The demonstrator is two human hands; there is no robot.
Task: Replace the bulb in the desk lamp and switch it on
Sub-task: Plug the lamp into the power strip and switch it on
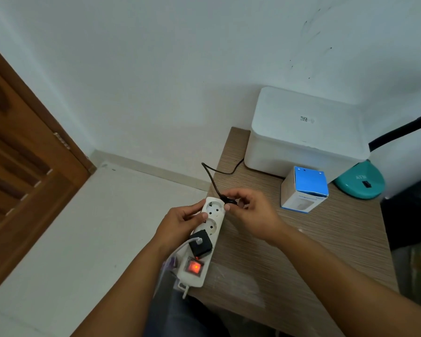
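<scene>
A white power strip [210, 229] lies over the left edge of the wooden desk [301, 239], its red switch [194, 266] lit. My left hand [180, 224] grips the strip near its top socket. My right hand [250, 212] pinches the black lamp plug [230, 201] just beside that socket. The black cord [213, 177] runs back toward the teal lamp base [360, 178] at the right, whose black neck [399, 135] rises out of view. A blue and white bulb box [304, 189] stands on the desk.
A white lidded box [306, 132] sits at the back of the desk against the wall. A black charger [201, 243] with a white cable occupies one socket. A brown wooden door [22, 166] stands at the left. A dark object [411, 210] lies right of the desk.
</scene>
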